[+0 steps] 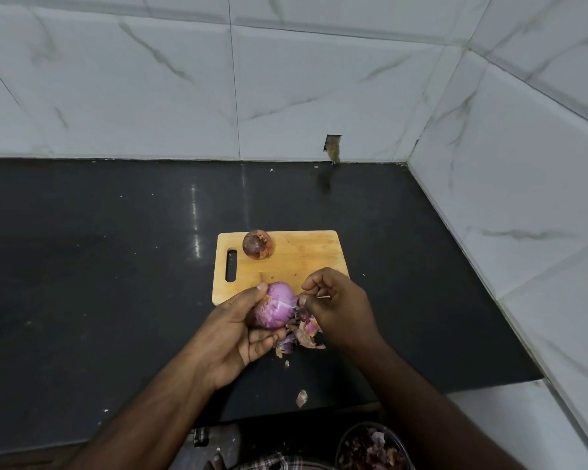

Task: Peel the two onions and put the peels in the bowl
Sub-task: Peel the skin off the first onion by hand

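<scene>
My left hand (238,329) grips a mostly peeled purple onion (275,308) just above the near edge of the wooden cutting board (302,262). My right hand (336,305) is at the onion's right side, its thumb and fingertips pinching at a strip of skin there. A pile of loose peels (301,335) lies on the black counter under both hands. A second onion (258,244), still in its brown skin, sits at the board's far left corner. A bowl (370,447) holding peels shows at the bottom edge, partly hidden by my right forearm.
The black counter (99,266) runs from the white tiled back wall to a tiled side wall on the right. One stray peel (301,397) lies near the counter's front edge. A metal object (214,439) sits below the counter edge.
</scene>
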